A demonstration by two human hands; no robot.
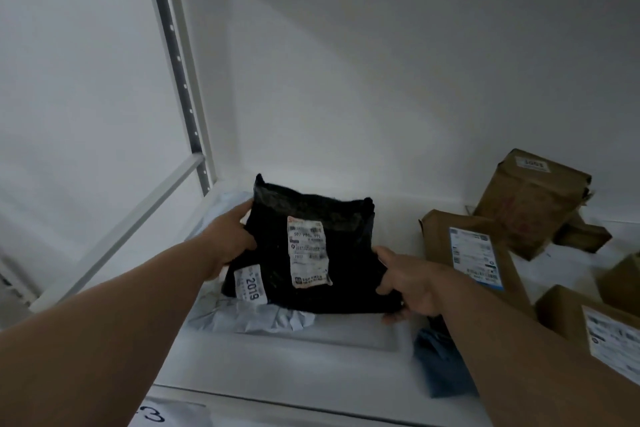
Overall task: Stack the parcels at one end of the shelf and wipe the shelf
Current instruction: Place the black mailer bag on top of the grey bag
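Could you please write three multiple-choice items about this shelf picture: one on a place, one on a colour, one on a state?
1. Where does the black parcel lie?
A. on the pale grey mailer bag at the shelf's left end
B. on the brown boxes
C. on the floor

2. What colour is the cloth under the right forearm?
A. red
B. blue
C. yellow

3. How is the black parcel held?
A. by neither hand
B. by the right hand only
C. by both hands at its sides

Answers:
1 A: the grey bag shows beneath its front and left edges.
2 B: it is a folded blue cloth on the white shelf.
3 C: the left hand grips its left edge and the right hand its right corner.
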